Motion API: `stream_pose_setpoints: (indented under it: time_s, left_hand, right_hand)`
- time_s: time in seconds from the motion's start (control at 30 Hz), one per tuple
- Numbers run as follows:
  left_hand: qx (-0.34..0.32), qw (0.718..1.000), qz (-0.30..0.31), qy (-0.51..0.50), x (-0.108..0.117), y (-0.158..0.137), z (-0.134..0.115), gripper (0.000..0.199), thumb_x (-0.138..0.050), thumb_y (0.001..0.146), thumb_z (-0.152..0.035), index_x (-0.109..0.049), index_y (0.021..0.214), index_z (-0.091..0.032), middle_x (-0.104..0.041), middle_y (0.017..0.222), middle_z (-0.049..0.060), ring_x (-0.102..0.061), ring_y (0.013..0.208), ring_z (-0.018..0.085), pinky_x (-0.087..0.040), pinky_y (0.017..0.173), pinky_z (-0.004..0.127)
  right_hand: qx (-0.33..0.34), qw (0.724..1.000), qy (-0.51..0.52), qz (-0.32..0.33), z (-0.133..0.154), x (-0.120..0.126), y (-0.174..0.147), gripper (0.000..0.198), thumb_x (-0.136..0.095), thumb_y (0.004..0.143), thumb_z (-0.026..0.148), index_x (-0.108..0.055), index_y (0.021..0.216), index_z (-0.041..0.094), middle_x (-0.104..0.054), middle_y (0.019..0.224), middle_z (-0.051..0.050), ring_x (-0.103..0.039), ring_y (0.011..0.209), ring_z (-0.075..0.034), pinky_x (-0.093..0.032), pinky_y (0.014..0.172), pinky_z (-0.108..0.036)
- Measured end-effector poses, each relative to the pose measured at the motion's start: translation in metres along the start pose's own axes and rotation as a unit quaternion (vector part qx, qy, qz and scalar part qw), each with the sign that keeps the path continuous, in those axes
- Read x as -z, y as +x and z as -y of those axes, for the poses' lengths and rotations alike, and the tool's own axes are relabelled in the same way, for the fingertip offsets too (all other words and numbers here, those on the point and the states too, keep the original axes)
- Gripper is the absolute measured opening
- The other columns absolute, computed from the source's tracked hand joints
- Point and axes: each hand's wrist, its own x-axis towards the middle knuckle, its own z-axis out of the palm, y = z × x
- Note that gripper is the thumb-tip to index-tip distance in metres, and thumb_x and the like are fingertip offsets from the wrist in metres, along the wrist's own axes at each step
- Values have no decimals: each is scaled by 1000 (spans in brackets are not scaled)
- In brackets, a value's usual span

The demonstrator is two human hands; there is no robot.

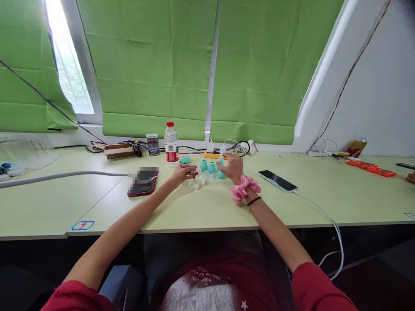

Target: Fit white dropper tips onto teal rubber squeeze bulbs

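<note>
Go gently with right hand (231, 167) beside blue-green bottle shapes (212, 167); mind clear bits (202, 179) near left hand (183, 174); can't tell either grip.

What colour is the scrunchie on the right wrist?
The scrunchie is pink, best seen in the head view.

Arms (147, 201) outstretched, right hand (232, 166) curved

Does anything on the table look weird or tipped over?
Yes: one teal bottle-shaped piece lies on its side just beyond the left hand, while two similar teal pieces to its right stand upright.
</note>
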Motion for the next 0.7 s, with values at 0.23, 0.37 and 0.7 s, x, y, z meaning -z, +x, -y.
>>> stream_pose_setpoints:
  time_s: [0.23,0.37,0.7]
  left_hand:
    - [11,1000,2,-4,0,-1,-3,12,-59,66,-14,-56,75,-7,-61,64,9,-60,58,14,-47,51,21]
    - [16,999,40,-23,0,0,0,14,-58,70,-22,-54,76,-10,-59,60,7,-56,52,11,-46,50,21]
    - [21,996,87,-28,4,3,0,16,-57,71,-19,-55,82,-7,-60,60,7,-58,56,13,-47,52,23]
  right_hand:
    - [-69,965,-130,216,-10,-6,-3,18,-61,62,27,-55,62,11,-53,64,-11,-47,76,-28,-23,70,-42]
    - [-56,985,-67,148,-5,-5,-3,17,-60,57,27,-50,60,13,-53,69,-8,-47,76,-24,-25,70,-37]
    - [130,982,92,103,27,-12,-22,23,-49,61,26,-42,82,18,-50,75,-2,-47,69,-15,-35,61,-24]
